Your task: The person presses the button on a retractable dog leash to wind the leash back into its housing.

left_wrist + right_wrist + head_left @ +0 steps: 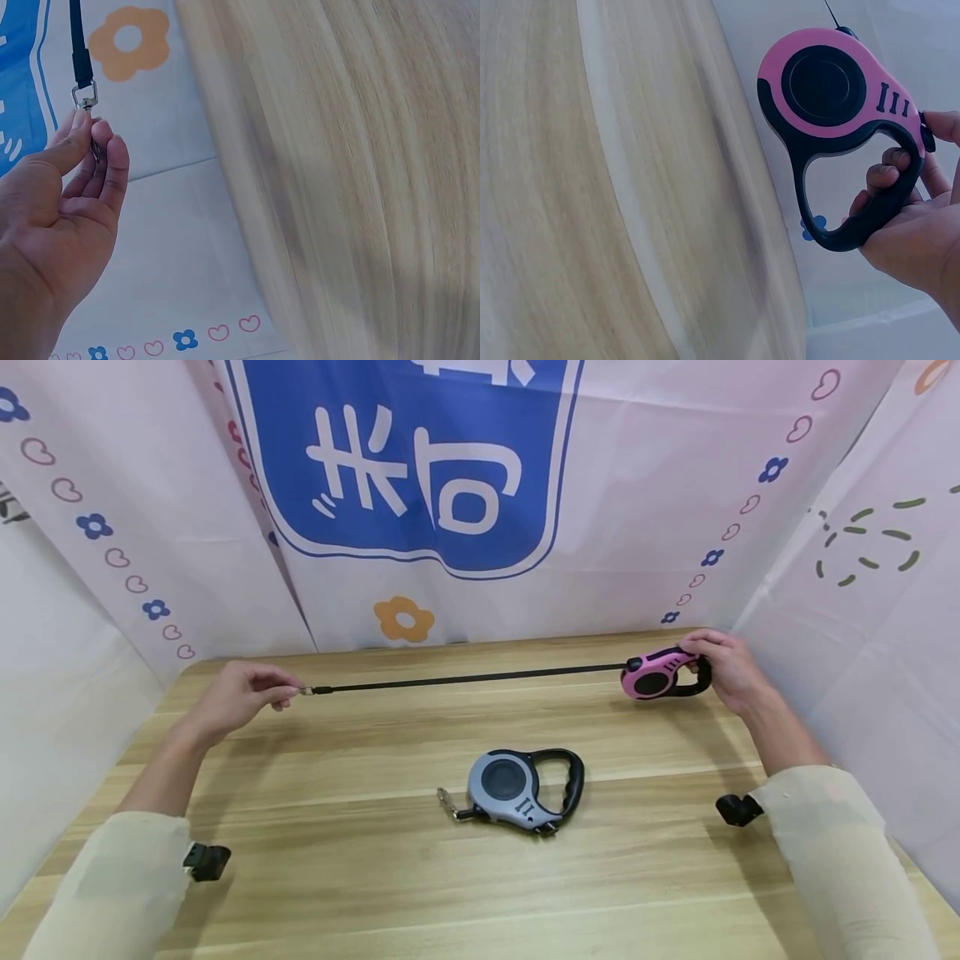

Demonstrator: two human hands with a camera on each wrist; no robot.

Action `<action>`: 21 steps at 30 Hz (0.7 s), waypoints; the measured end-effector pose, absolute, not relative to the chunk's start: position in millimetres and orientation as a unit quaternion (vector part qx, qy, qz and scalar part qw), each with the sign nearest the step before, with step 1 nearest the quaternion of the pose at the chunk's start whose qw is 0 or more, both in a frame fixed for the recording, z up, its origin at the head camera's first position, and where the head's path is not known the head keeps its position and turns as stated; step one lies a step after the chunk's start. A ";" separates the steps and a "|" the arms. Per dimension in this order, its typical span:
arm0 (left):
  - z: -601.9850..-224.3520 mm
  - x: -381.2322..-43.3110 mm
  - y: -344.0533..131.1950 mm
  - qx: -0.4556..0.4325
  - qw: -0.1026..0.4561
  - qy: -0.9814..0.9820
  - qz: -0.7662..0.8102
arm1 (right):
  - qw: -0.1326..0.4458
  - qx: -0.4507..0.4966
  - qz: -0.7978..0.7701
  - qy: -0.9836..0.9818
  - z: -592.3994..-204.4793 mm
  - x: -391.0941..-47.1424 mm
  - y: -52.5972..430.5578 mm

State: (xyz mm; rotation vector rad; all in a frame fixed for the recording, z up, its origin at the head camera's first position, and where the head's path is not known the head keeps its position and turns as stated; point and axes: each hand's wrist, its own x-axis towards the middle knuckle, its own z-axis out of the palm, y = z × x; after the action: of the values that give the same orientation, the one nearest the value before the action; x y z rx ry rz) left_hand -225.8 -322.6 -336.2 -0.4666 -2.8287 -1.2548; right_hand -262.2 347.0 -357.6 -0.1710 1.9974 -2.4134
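At the right of the head view, my right hand [731, 672] grips the black handle of a pink retractable dog leash [649, 679]. In the right wrist view its fingers curl through the handle loop, and the thumb lies by the button [928, 139]. A black strap [465, 678] runs out of the casing, stretched straight across to the left. Its metal clip [87, 97] is pinched between the thumb and fingers of my left hand [243, 697]. Between the arms a grey-blue retractable leash [504, 781] lies on the table, its metal clip [447, 802] pointing left.
The wooden table [337, 877] ends at a white printed cloth [487, 602] at the back, with a blue emblem and flowers. White cloth also hangs at both sides. A small black device [207, 862] sits at the left wrist, another black device [738, 810] at the right.
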 end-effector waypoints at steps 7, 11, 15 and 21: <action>-336.1 -227.3 -320.1 -0.152 0.003 -0.898 -0.414 | 0.009 -0.067 -0.764 0.642 -358.2 -263.5 341.6; -336.3 -227.4 -320.0 -0.153 0.003 -0.897 -0.414 | 0.008 -0.071 -0.762 0.643 -359.1 -264.6 339.4; -336.6 -227.2 -319.8 -0.152 0.001 -0.896 -0.418 | 0.008 -0.077 -0.759 0.647 -359.2 -265.1 337.2; -336.8 -227.1 -317.6 -0.147 -0.004 -0.898 -0.415 | 0.009 -0.082 -0.756 0.650 -358.9 -265.1 335.3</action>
State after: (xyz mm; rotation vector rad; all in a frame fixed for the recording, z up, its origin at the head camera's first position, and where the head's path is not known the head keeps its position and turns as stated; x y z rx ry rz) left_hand -227.1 -317.6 -336.8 -0.4632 -2.8279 -1.3083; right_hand -265.1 335.3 -358.9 -0.2575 2.0297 -2.3599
